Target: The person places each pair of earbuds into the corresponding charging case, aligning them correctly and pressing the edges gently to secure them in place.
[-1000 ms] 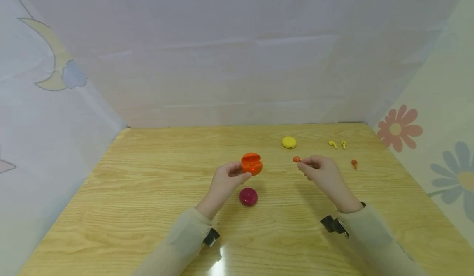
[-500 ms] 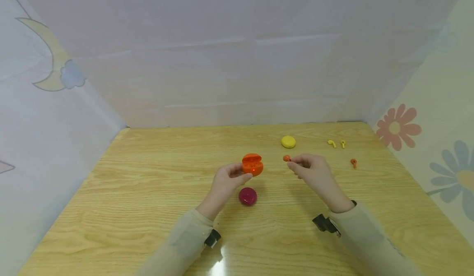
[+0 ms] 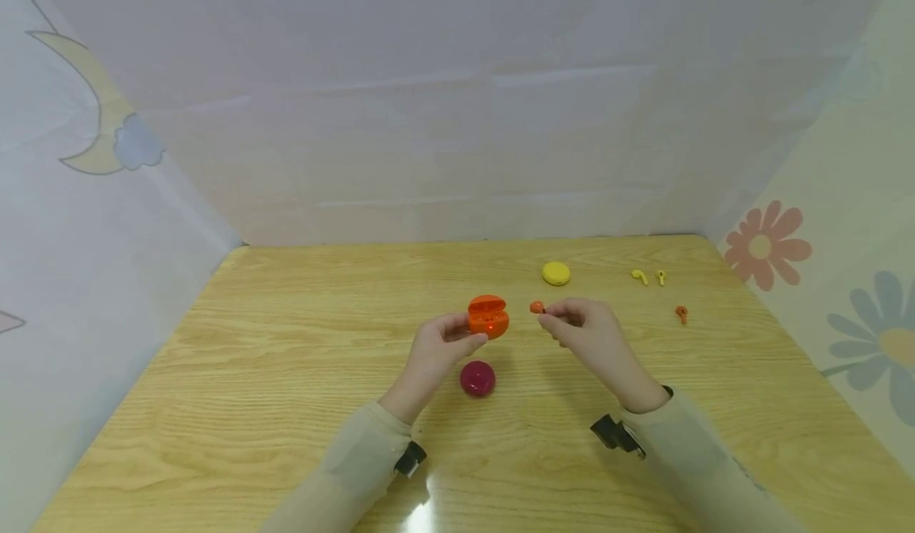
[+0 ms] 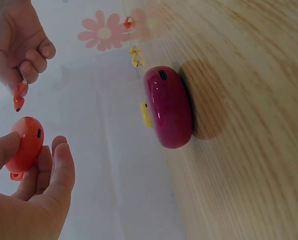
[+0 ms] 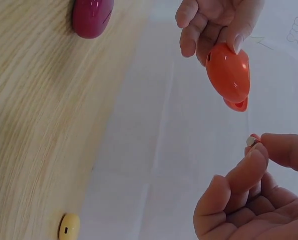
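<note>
Tabletop point(image 3: 286, 374), three cases point(image 3: 489, 326), four earbuds point(image 3: 536, 307).

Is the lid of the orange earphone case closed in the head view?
No, the lid stands raised above the orange case, held in the left hand.

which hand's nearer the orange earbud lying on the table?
Right. The right hand, pinching the other orange earbud, is to the left of the loose orange earbud; the left hand, holding the open orange case, is farther left.

Wooden table point(image 3: 322, 295), magenta case point(image 3: 477, 379), yellow case point(image 3: 556, 273), two yellow earbuds point(image 3: 639, 277), orange earbud point(image 3: 681, 312)
</note>
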The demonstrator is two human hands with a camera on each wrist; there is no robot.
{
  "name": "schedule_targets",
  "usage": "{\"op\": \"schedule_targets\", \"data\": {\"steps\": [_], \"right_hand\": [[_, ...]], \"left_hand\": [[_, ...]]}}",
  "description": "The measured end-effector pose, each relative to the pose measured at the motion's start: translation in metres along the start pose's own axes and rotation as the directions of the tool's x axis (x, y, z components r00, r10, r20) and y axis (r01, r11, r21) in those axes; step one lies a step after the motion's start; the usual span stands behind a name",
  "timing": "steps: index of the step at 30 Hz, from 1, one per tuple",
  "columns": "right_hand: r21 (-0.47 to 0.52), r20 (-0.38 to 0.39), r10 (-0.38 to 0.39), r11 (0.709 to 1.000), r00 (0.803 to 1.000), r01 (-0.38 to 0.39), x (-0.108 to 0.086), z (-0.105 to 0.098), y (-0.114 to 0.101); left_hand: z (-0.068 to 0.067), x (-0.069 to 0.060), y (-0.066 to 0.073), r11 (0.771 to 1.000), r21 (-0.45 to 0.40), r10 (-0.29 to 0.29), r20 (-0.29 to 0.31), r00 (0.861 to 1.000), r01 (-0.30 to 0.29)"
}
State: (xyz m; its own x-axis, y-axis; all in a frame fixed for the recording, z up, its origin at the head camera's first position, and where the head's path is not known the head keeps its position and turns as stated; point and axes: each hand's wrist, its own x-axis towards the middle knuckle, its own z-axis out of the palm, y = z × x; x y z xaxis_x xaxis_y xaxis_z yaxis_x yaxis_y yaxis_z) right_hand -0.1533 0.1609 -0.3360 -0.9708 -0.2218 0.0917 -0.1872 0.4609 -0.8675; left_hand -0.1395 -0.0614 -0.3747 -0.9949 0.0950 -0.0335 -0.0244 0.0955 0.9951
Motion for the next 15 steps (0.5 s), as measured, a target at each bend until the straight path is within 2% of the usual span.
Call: {"op": "schedule_targets", "data": {"steps": [15], "right_hand": [[0.010,0.014,-0.024,1.000,1.000,0.024,0.001,0.012,-0.005]], "left_hand": [[0.002,0.000,0.001,0.998,0.043,0.034,0.014,0.999,-0.035]]}}
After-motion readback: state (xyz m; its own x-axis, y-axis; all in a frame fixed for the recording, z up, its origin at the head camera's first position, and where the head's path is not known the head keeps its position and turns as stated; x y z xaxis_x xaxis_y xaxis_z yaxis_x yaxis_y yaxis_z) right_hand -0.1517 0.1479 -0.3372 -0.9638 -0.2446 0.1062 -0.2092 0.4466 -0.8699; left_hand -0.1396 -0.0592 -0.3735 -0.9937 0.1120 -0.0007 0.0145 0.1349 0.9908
